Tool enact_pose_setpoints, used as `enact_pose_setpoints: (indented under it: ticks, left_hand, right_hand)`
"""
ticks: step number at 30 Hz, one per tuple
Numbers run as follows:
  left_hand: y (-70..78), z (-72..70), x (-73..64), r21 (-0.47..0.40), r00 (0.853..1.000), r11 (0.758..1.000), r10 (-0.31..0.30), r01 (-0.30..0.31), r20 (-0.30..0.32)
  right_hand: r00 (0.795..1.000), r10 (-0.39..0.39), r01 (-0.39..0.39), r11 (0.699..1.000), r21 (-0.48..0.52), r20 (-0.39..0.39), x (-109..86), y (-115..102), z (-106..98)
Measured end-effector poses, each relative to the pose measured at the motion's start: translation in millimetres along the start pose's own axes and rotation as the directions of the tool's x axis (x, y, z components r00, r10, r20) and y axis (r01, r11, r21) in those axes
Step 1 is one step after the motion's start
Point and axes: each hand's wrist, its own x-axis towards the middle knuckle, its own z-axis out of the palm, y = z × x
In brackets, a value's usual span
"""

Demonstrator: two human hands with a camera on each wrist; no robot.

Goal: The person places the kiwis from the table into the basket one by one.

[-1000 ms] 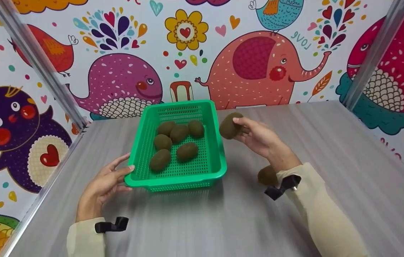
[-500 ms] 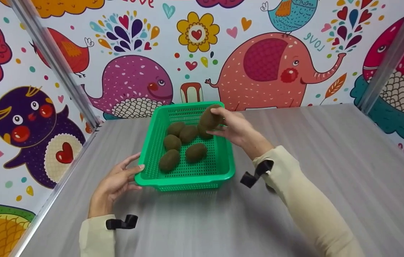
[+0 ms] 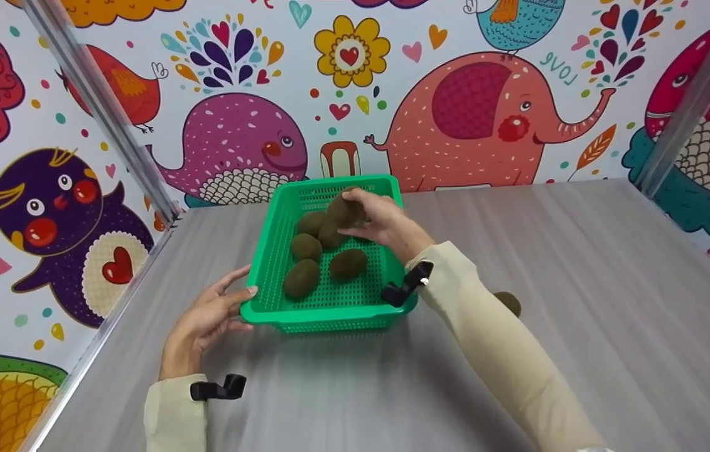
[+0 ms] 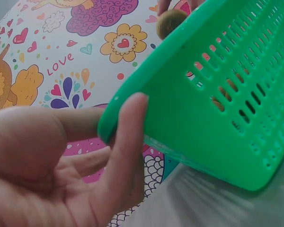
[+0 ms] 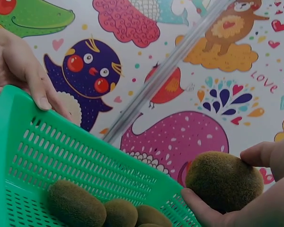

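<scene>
Over the far part of a green plastic basket (image 3: 329,317), my right hand (image 3: 386,220) grips a brown fuzzy kiwi (image 3: 343,210) between thumb and fingers. In the right wrist view that kiwi (image 5: 222,181) is held above the basket's rim. Several more kiwis lie on the basket floor, among them one near its left front (image 3: 302,279) and one at the middle (image 3: 348,265). My left hand (image 3: 207,317) pinches the basket's left front corner; the left wrist view shows the thumb (image 4: 130,127) on the rim's outer side and fingers across it. The right hand hides part of the far kiwis.
Another kiwi (image 3: 508,304) lies on the grey table (image 3: 580,270) right of the basket, partly behind my right sleeve (image 3: 493,333). A patterned wall (image 3: 455,157) stands behind the table, with metal posts (image 3: 103,119) at its corners.
My right hand has carried the kiwi leftward from outside the basket's right rim to above its far part. The left hand has stayed on the corner. The view has shifted slightly.
</scene>
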Motion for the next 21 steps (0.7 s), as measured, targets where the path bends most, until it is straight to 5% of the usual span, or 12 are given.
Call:
enact_pose_setpoints:
  ticks: [6,12,21]
  left_hand:
    - [0.6,-0.8,-3.4,0.022,1.0,1.0,-0.001,0.001,-0.026]
    - [-2.0,0.8,-2.0,0.004,1.0,1.0,-0.009,0.009,-0.027]
    - [2.0,0.9,-0.3,0.018,1.0,1.0,-0.001,0.001,-0.021]
  right_hand:
    - [0.998,0.07,-0.07,0.998,-0.009,0.006,15.8,12,5]
    - [0.993,0.091,-0.097,0.992,-0.08,-0.074,29.0,23,-2]
    - [0.972,0.181,-0.21,0.955,-0.211,-0.146,26.8,20,-8]
